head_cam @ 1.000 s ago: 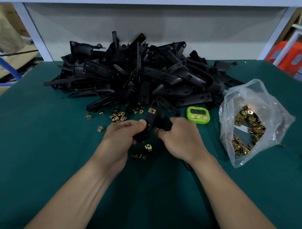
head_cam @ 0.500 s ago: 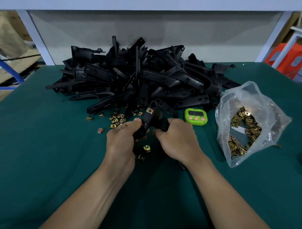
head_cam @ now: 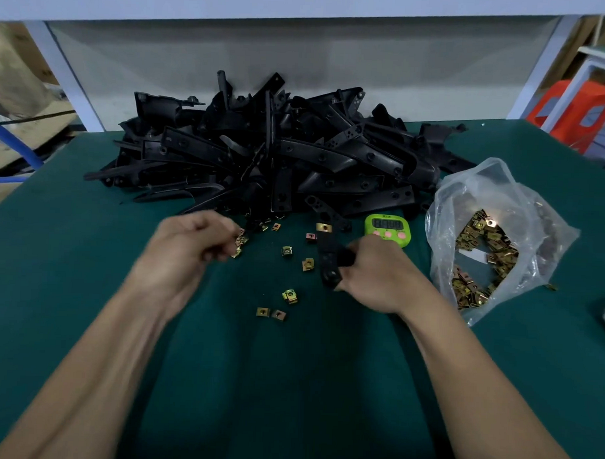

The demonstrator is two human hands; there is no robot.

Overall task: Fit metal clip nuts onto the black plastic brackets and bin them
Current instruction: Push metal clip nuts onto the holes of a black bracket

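Note:
My right hand [head_cam: 378, 276] grips a black plastic bracket [head_cam: 329, 256] by its lower end, just above the green table. A brass clip nut [head_cam: 323, 227] sits on the bracket's top end. My left hand [head_cam: 187, 246] is blurred, with its fingers curled. Its fingertips are at a small cluster of loose clip nuts [head_cam: 239, 243]. Whether it pinches one I cannot tell. More loose clip nuts [head_cam: 290, 296] lie scattered between my hands. A big pile of black brackets [head_cam: 279, 153] fills the back of the table.
A clear plastic bag [head_cam: 493, 236] holding several clip nuts lies at the right. A green digital timer [head_cam: 387, 229] stands between the bag and the bracket. The green mat [head_cam: 289, 383] covers the table. White frame posts and a grey panel stand behind the pile.
My left hand has let go of the bracket and moved left to the loose clip nuts. My right hand alone holds the bracket now.

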